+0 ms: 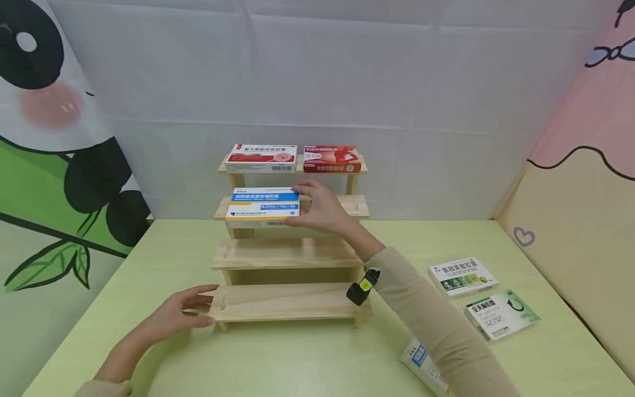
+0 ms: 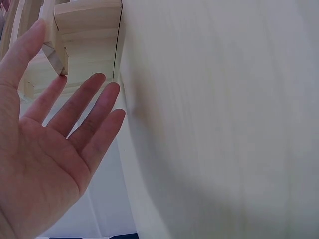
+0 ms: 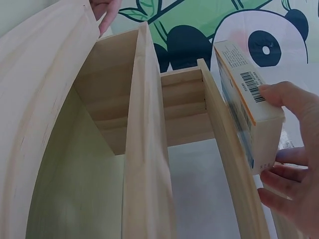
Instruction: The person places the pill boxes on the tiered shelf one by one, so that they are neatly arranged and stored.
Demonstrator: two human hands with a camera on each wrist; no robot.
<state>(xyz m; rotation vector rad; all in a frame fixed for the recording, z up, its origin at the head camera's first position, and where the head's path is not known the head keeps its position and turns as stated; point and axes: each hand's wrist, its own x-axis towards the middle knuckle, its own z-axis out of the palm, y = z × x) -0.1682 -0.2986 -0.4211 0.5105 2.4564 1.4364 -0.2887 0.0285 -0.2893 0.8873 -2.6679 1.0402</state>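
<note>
A big panda picture (image 1: 32, 60) is on the far left. Next comes the left hand (image 1: 173, 314), with its fingers loose and spread, by the left end of the lowest board of a four-step wooden stand (image 1: 288, 252). On the top step, a white-and-red capsule box (image 1: 261, 159) is on the left. Below it, on the left part of the second step, is the blue-and-white capsule box (image 1: 263, 207). The right hand (image 1: 319, 209) pinches its right end and hides some of the step. I cannot tell if the box lies flat there. A red capsule box (image 1: 332, 160) is on the top step's right side. Further right, a black strap (image 1: 364, 288) is by the right cuff. The beige sleeve (image 1: 421, 309) covers part of a white-and-blue box (image 1: 424, 366) on the table (image 1: 297, 364). Past the arm lie two white-and-green capsule boxes (image 1: 463, 277), near each other.
</note>
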